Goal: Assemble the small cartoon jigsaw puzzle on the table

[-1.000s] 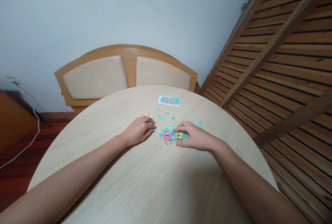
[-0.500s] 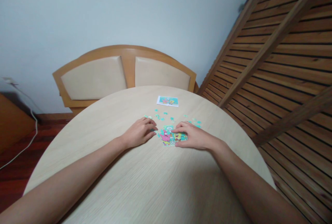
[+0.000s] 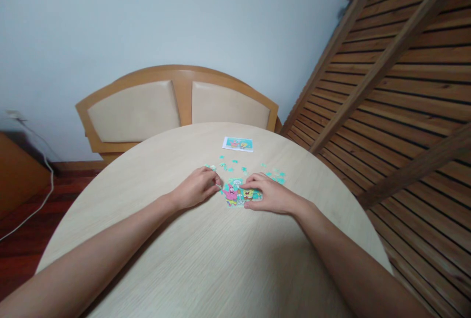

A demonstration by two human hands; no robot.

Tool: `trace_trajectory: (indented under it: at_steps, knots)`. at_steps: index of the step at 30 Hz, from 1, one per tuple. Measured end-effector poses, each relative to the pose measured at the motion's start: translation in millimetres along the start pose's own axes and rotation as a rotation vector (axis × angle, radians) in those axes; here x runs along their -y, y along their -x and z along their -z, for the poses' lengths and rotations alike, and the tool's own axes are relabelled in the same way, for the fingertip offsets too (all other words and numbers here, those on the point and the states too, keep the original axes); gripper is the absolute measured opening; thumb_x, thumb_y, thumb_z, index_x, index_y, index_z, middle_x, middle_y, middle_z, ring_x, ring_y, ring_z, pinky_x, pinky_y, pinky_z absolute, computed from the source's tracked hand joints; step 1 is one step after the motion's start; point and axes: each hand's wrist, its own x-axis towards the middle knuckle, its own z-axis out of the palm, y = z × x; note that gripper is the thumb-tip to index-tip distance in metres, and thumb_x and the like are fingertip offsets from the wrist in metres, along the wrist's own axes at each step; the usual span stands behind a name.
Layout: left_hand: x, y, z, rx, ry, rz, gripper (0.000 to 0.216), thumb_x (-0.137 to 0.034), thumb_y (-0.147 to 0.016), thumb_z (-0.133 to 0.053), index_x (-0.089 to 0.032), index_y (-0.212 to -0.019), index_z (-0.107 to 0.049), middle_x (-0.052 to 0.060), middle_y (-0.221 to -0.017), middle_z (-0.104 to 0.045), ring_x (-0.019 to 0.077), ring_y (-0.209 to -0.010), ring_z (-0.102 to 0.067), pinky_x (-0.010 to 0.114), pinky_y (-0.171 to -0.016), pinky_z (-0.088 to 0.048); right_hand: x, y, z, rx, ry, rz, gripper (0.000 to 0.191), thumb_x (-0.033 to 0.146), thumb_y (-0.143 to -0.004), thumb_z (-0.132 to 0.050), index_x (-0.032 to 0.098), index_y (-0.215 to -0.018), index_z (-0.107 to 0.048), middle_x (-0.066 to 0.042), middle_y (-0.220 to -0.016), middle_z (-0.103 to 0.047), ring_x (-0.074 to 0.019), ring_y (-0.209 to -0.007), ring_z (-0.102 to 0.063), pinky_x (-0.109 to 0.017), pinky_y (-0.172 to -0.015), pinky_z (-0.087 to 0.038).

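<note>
Left hand (image 3: 196, 189) is curled at the left edge of the half-built puzzle (image 3: 232, 195), mid-table (image 3: 221, 259) — can't tell if it pinches a piece. Right hand (image 3: 268, 194) lies flat on the puzzle, gripping nothing. Advice: right presses down so the assembly can't slide — left works the edge lightly.

Round pale-wood tabletop (image 3: 221, 259). Toward its far edge, a picture card (image 3: 238, 144); nearer the middle, scattered teal puzzle pieces (image 3: 243, 168) and a part-built cartoon puzzle (image 3: 234, 195).
</note>
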Motion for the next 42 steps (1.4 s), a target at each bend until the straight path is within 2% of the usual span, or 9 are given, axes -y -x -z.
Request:
trace_trajectory:
  at_steps: [5, 8, 12, 15, 20, 26, 34, 37, 42]
  knots:
    - [-10.3, -0.9, -0.1, -0.092, 0.098, 0.036, 0.022, -0.029, -0.098, -0.051, -0.023, -0.110, -0.068, 0.006, -0.104, -0.072, 0.0227, -0.099, -0.062, 0.041, -0.093, -0.048, -3.2, 1.0, 3.1, -0.017, 0.042, 0.012, 0.044, 0.042, -0.077, -0.080, 0.022, -0.116, -0.074, -0.009, -0.113, -0.064, -0.0265, -0.111, -0.057, -0.039, -0.100, -0.046]
    - [-16.2, -1.6, -5.9, -0.133, 0.231, 0.108, 0.019, -0.030, -0.096, -0.054, -0.021, -0.098, -0.071, 0.005, -0.098, -0.074, 0.0214, -0.093, -0.064, 0.038, -0.088, -0.049, -6.2, 2.1, 7.0, -0.029, 0.079, 0.020, 0.042, 0.045, -0.076, -0.081, 0.023, -0.111, -0.075, -0.009, -0.112, -0.065, -0.0270, -0.110, -0.057, -0.041, -0.099, -0.046]
    - [-20.9, -2.8, -18.1, -0.151, 0.486, 0.245, 0.021, -0.035, -0.091, -0.060, -0.016, -0.090, -0.068, 0.006, -0.087, -0.073, 0.0181, -0.079, -0.065, 0.031, -0.072, -0.051, -7.3, 2.3, 9.7, -0.061, 0.116, 0.037, 0.035, 0.045, -0.079, -0.078, 0.022, -0.104, -0.075, -0.009, -0.108, -0.066, -0.0265, -0.107, -0.058, -0.041, -0.097, -0.046]
    - [-21.0, -3.0, -27.1, -0.163, 0.558, 0.300, 0.022, -0.038, -0.086, -0.065, -0.015, -0.083, -0.064, 0.005, -0.082, -0.071, 0.0160, -0.072, -0.062, 0.028, -0.066, -0.048, -5.6, 0.6, 7.3, -0.097, 0.136, 0.033, 0.031, 0.044, -0.081, -0.077, 0.022, -0.102, -0.074, -0.009, -0.109, -0.066, -0.0266, -0.107, -0.058, -0.042, -0.097, -0.046]
    - [-21.3, -2.7, -34.6, -0.177, 0.586, 0.294, 0.021, -0.035, -0.081, -0.067, -0.015, -0.078, -0.060, 0.001, -0.071, -0.064, 0.0130, -0.064, -0.055, 0.025, -0.059, -0.043, 1.1, -5.0, -3.7, -0.131, 0.117, 0.119, 0.030, 0.040, -0.086, -0.071, 0.023, -0.110, -0.071, -0.009, -0.114, -0.067, -0.0259, -0.111, -0.058, -0.042, -0.099, -0.045]
    - [-25.4, -2.9, -31.5, -0.129, 0.581, 0.215, 0.020, -0.031, -0.087, -0.061, -0.015, -0.096, -0.070, 0.004, -0.080, -0.070, 0.0146, -0.072, -0.060, 0.026, -0.068, -0.046, 4.2, -8.0, -13.8, -0.090, 0.104, 0.152, 0.038, 0.039, -0.085, -0.072, 0.024, -0.119, -0.068, -0.008, -0.120, -0.066, -0.0263, -0.114, -0.058, -0.043, -0.100, -0.046]
    - [-25.0, -2.4, -35.5, -0.096, 0.620, 0.301, 0.019, -0.033, -0.084, -0.065, -0.014, -0.084, -0.067, 0.002, -0.074, -0.068, 0.0137, -0.066, -0.058, 0.025, -0.063, -0.046, 1.2, -8.2, -15.3, -0.090, 0.097, 0.143, 0.038, 0.039, -0.083, -0.073, 0.023, -0.117, -0.068, -0.008, -0.120, -0.067, -0.0261, -0.114, -0.059, -0.043, -0.101, -0.046]
    - [-24.8, -2.1, -35.7, -0.088, 0.540, 0.311, 0.019, -0.033, -0.083, -0.067, -0.015, -0.077, -0.065, 0.002, -0.071, -0.067, 0.0139, -0.066, -0.058, 0.025, -0.064, -0.045, 0.8, -8.7, -15.7, -0.095, 0.097, 0.143, 0.038, 0.039, -0.083, -0.073, 0.022, -0.117, -0.068, -0.008, -0.120, -0.067, -0.0262, -0.114, -0.059, -0.043, -0.101, -0.046]
    - [-22.5, -0.7, -36.4, -0.093, 0.362, 0.230, 0.018, -0.031, -0.083, -0.069, -0.017, -0.072, -0.067, 0.002, -0.073, -0.067, 0.0151, -0.070, -0.058, 0.027, -0.068, -0.043, 0.9, -8.8, -15.8, -0.098, 0.096, 0.141, 0.038, 0.039, -0.082, -0.074, 0.023, -0.116, -0.069, -0.008, -0.119, -0.067, -0.0264, -0.114, -0.059, -0.043, -0.101, -0.047]
